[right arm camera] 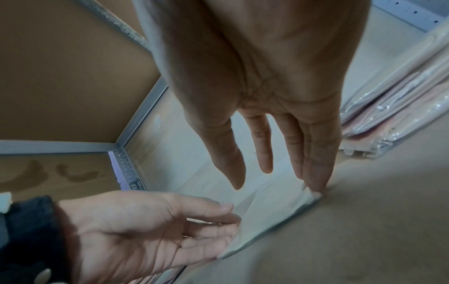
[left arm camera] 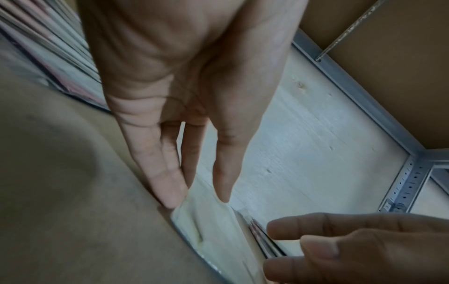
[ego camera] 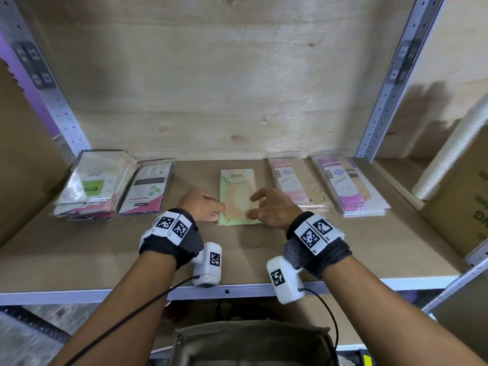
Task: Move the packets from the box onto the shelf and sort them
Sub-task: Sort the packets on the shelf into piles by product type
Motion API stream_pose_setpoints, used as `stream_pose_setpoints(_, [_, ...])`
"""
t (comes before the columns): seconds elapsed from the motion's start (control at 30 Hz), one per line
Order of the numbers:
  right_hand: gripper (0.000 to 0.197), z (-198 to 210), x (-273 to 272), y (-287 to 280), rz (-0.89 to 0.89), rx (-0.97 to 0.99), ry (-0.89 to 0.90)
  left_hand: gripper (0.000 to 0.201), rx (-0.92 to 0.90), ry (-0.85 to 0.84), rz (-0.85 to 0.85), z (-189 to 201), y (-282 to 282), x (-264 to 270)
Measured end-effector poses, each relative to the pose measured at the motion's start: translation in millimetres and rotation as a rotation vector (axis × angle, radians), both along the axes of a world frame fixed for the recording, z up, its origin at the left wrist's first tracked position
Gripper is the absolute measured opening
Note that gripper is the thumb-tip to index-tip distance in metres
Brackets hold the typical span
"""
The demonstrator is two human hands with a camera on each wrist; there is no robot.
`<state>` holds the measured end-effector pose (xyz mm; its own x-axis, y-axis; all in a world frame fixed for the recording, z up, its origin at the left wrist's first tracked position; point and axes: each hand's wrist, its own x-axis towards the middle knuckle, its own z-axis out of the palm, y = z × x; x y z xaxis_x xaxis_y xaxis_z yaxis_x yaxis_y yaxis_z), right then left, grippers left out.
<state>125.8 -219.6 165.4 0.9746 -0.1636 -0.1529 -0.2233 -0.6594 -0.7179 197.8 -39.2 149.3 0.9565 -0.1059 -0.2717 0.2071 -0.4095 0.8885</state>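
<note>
1. Head view: the green packet (ego camera: 238,192) lies flat mid-shelf (ego camera: 158,260), alone in its own spot, likely starting a new sorted pile. The left hand (ego camera: 202,204) and right hand (ego camera: 272,207) flank its near end, fingers loose and spread, clamped on nothing. A mixed stack (ego camera: 95,186) and a pink packet (ego camera: 148,190) lie left; two piles (ego camera: 298,186) right; nothing blocks
2. Left wrist view: straight fingertips (left arm camera: 170,196) touch the packet's edge, probably squaring it
3. Right wrist view: fingertips (right arm camera: 316,182) press its corner

The green packet (ego camera: 238,196) in the middle of the shelf read "ENE"; the left stack's top packet (ego camera: 91,187) showed "ENE" upside down.
</note>
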Motion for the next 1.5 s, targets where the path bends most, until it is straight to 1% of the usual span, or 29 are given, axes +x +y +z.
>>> stream_pose_setpoints(0.1, [0.05,-1,2,-2,0.007,0.023,0.002,0.018,-0.055,-0.005,-0.011,0,-2,4])
stream_pose_setpoints(0.23, [0.046,-3,6,-4,-0.002,0.031,-0.002,0.034,-0.1,-0.023,-0.024,1,-9,6])
stream_pose_setpoints(0.43, [0.042,-4,11,-5,-0.004,0.026,-0.007,0.042,-0.109,-0.02,-0.015,1,-14,8])
stream_pose_setpoints(0.7, [0.042,-5,11,-6,-0.015,0.044,-0.014,0.037,-0.126,-0.024,-0.013,-1,-17,8])
stream_pose_setpoints(1.2, [0.041,-6,10,-8,-0.008,0.022,-0.01,0.039,-0.123,-0.027,-0.055,0,-17,6])
stream_pose_setpoints(1.5, [0.04,-5,8,-8,0.004,0.005,-0.026,0.037,-0.134,-0.081,0.016,9,3,7])
